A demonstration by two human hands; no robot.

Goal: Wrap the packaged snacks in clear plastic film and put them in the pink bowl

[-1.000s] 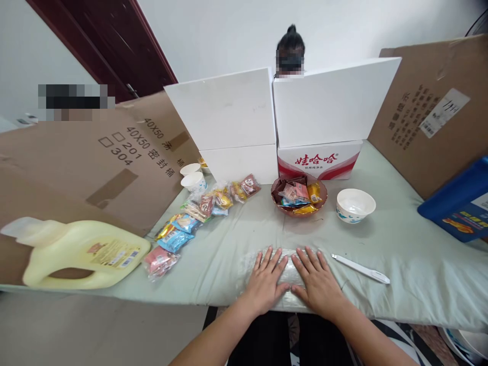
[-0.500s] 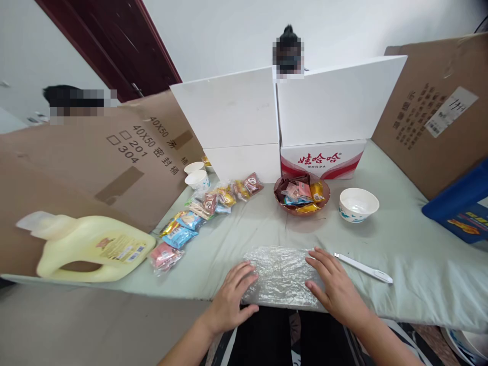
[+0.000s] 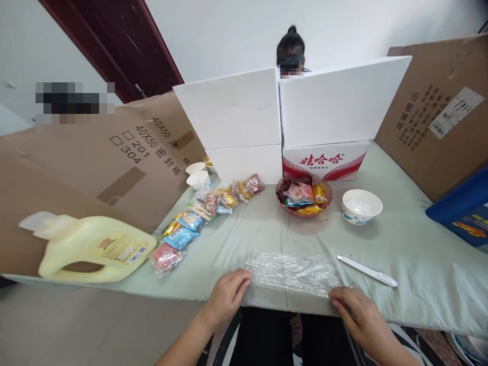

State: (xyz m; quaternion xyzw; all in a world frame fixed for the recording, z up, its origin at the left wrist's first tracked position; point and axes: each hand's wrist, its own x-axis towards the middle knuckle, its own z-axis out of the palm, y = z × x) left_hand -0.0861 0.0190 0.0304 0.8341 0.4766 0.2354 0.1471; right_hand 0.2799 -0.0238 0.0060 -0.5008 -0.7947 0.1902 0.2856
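Observation:
A clear, crinkled plastic bag (image 3: 292,272) lies along the front of the cloth-covered table. My left hand (image 3: 231,292) pinches its left edge between thumb and fingers. At the near right corner, my right hand (image 3: 356,307) pinches the film the same way. Just right of the bag lies a white utility knife (image 3: 366,271), touched by neither hand. Behind it stands a white paper bowl (image 3: 361,207) with a blue pattern. A reddish glass bowl (image 3: 304,198) full of wrapped snacks sits beyond the bag.
Bagged snack packets (image 3: 181,236) run in a line on the left, near a yellow detergent bottle (image 3: 95,249) on its side. Stacked white boxes (image 3: 232,117) and brown cartons (image 3: 145,157) wall the table. A blue container (image 3: 463,208) stands right. Two people are behind the boxes.
Both hands have gone from lying spread over the plastic bag to pinching its edges. My right hand has shifted right and nearer, and the bag is now pulled wider.

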